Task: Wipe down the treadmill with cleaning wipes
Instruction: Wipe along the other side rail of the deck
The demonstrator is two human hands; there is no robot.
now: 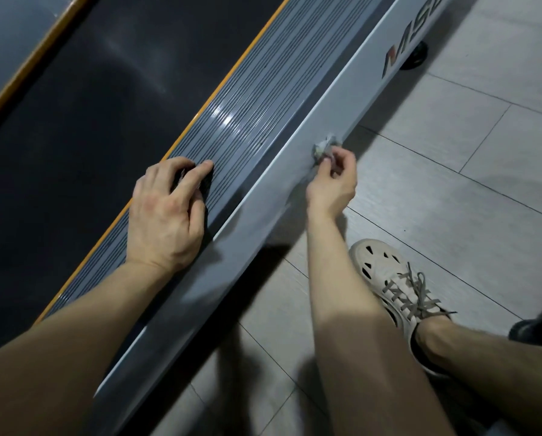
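The treadmill runs diagonally across the view, with a black belt [84, 121], a ribbed grey side rail [257, 99] edged in orange, and a light grey side frame [335, 111]. My right hand [332, 180] pinches a crumpled, greyish cleaning wipe [324, 146] and holds it against the side frame near its lower edge. My left hand [165, 212] rests on the ribbed side rail with its fingers spread and bent, holding nothing.
Pale tiled floor [452, 158] lies to the right of the treadmill. A foot in a beige laced shoe [398, 287] stands on it close to the frame. A black treadmill wheel [417, 56] sits under the frame farther along. A dark object [533, 332] shows at the right edge.
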